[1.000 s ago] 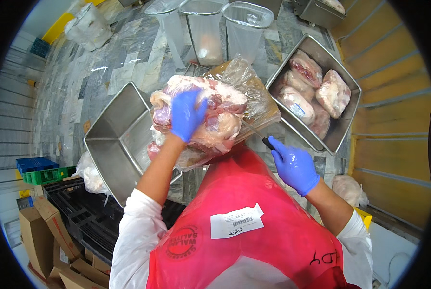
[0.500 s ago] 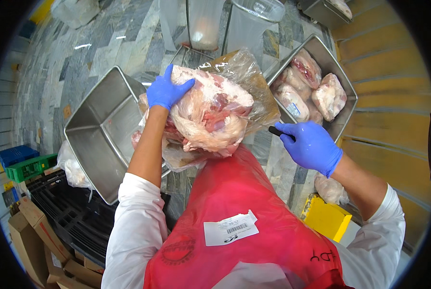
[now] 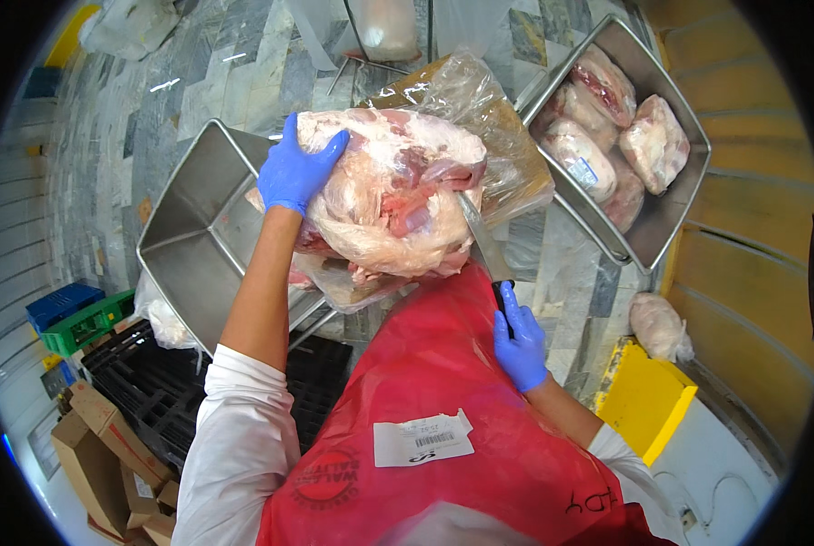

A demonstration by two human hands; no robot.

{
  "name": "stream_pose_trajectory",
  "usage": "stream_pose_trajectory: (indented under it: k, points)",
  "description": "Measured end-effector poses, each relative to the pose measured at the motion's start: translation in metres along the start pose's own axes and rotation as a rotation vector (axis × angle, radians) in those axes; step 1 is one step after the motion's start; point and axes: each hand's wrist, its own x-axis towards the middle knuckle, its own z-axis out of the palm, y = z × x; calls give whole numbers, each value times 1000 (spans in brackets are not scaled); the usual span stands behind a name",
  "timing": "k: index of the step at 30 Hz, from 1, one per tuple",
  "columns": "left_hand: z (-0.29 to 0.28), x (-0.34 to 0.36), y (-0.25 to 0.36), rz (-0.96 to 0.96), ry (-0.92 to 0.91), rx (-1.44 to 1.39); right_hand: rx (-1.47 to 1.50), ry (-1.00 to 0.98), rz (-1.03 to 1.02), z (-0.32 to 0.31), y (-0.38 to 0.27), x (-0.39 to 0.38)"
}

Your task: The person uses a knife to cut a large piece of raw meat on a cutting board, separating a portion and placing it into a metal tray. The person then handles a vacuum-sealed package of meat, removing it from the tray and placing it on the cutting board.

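Note:
A large cut of raw meat [image 3: 398, 196] with white fat and pink flesh lies in front of me, on clear plastic film [image 3: 475, 100] over a brown board. My left hand [image 3: 298, 168], in a blue glove, rests on its upper left side with thumb and fingers spread. In my right hand [image 3: 519, 341], also gloved in blue, is a knife [image 3: 486, 238] held by its black handle. The blade points up and to the left, and its tip meets the right side of the meat; whether it is inside cannot be told.
A metal tub [image 3: 184, 214] stands at the left, and another tub [image 3: 675, 214] at the right holds several wrapped meat pieces [image 3: 657, 146]. A black pallet [image 3: 157, 378] and cardboard boxes [image 3: 107, 432] lie lower left. Lower right is a yellow bin [image 3: 648, 400] beside a bagged piece [image 3: 659, 326].
My right hand has come down and left, turning the knife so its blade points upward against the meat. My left hand stays on the meat. The whole view has shifted slightly.

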Motion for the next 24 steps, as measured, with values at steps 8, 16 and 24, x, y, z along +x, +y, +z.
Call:
stream_pose_trajectory:
  k: [8, 16, 24]
  points:
    - [9, -2, -5, 8, 72, 10, 89, 184, -67, 78, 35, -8]
    - [8, -8, -7, 15, 92, -56, 3, -42, 11, -60, 17, 6]
    - [11, -10, -12, -9, 86, -114, -281, -190, -181, -174, -49, 76]
